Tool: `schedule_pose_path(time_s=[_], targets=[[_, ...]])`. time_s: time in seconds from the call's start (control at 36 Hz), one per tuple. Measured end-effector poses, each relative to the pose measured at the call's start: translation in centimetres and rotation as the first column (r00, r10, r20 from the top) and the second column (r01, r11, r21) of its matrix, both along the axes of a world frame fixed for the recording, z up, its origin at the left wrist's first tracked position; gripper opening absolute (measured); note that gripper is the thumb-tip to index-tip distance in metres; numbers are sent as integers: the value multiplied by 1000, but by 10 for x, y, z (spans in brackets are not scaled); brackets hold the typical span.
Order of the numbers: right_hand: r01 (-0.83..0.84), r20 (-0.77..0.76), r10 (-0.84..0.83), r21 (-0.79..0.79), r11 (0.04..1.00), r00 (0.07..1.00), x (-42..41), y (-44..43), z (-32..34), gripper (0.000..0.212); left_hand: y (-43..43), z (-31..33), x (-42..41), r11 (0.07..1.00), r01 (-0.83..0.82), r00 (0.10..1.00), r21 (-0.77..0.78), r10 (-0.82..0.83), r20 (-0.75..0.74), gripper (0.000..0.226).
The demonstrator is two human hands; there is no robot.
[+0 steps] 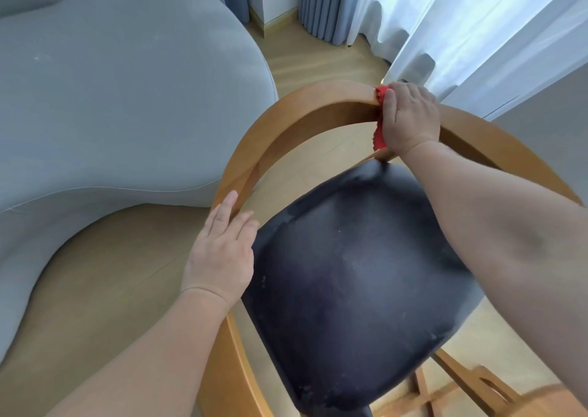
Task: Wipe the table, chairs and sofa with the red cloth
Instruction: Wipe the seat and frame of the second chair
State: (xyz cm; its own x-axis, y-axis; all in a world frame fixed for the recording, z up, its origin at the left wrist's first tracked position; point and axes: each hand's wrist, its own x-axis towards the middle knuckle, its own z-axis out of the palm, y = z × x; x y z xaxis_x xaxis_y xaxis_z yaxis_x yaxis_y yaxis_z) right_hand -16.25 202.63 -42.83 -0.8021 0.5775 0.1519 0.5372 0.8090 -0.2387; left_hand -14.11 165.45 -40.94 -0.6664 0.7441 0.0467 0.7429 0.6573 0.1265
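Right hand clamps the crumpled red cloth on the curved wooden chair backrest, whose arc runs leftward to the flat, empty left hand.

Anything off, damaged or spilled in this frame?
Only the chair's black seat: pale scuffs and specks, densest along its left and front edges, so it looks worn or dusty. Nothing spilled or askew. The right hand holds the red cloth on the wooden backrest rail; the left hand rests on it.

Blue curtains, white sheers, wood flr
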Motion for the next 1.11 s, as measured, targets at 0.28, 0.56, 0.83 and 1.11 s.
schedule_pose_path(time_s=[0.28,0.56,0.83,1.11], targets=[[-47,176,18,157,986,984,25,31,5,53,8,0,2,998,7,999,-66,-10,-52,31],[-45,191,8,193,980,982,58,51,6,55,24,6,10,965,226,967,-135,-238,-86,34],[-49,298,18,96,994,954,104,75,9,66,62,10,75,981,192,966,3,-190,174,30],[23,360,-58,100,995,931,171,82,11,66,97,20,130,955,281,927,96,-296,231,31]])
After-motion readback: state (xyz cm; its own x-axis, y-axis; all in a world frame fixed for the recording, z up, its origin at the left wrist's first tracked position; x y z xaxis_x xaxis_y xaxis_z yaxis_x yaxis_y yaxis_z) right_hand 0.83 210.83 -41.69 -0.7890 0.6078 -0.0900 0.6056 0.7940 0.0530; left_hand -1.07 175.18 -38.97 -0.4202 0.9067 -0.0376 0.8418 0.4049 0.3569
